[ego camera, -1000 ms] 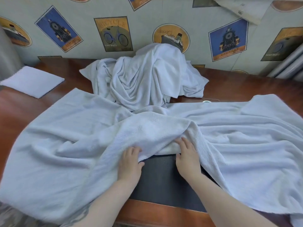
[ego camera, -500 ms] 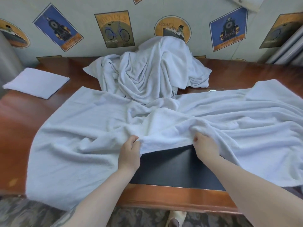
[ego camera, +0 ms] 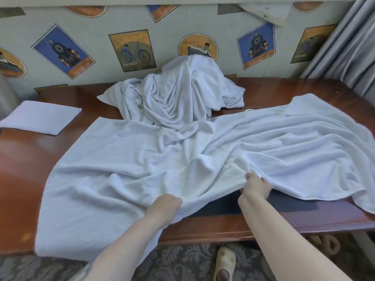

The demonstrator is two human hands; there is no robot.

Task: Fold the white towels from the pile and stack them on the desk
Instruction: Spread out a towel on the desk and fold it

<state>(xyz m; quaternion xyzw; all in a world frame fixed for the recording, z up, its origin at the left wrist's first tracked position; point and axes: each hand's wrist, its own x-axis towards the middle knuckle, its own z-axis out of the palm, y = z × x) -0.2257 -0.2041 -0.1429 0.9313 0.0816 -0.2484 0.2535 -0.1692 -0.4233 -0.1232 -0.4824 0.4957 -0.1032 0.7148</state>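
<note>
The towel [ego camera: 125,167] lies spread across the desk [ego camera: 26,159], long axis left to right; both hands pinch its near edge at lower centre, left hand [ego camera: 163,205] and right hand [ego camera: 256,186] close together; the pile [ego camera: 182,94] sits beyond, upper centre.

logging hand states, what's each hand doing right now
Left hand: closed, gripping the near edge of the towel.
Right hand: closed, gripping the same edge further right.
</note>
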